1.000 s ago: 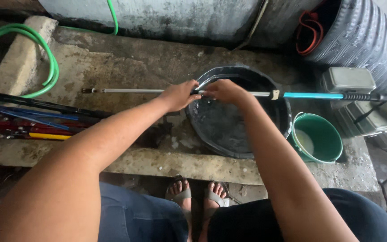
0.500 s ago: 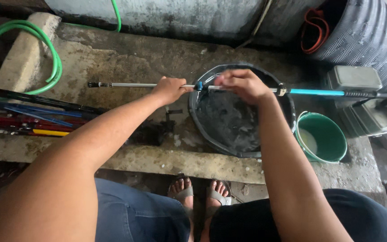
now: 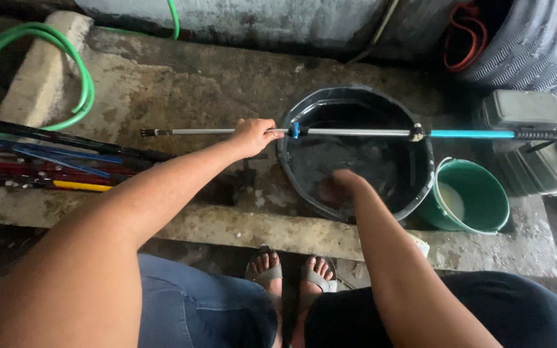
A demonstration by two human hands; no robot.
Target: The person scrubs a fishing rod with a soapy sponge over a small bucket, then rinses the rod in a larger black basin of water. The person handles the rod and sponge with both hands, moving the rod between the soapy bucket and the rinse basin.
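Note:
My left hand (image 3: 254,136) grips a long thin metal rod (image 3: 356,133) with a blue section near its right end. The rod lies level across the rim of a black tub (image 3: 420,193) holding dark water. My right hand (image 3: 340,187) is down inside the tub, dipped at the near side of the water; its fingers are blurred and partly hidden, so I cannot tell whether it holds anything.
A small green bucket (image 3: 478,200) stands right of the tub. Several coloured rods (image 3: 46,167) lie bundled at the left. A green hose (image 3: 72,77) loops at the upper left. A grey box (image 3: 523,109) and a corrugated drum (image 3: 536,45) stand at the right. My sandalled feet (image 3: 291,277) rest below the concrete ledge.
My right hand has let go of the rod and dropped into the tub's water. The left hand still holds the rod, which has shifted slightly.

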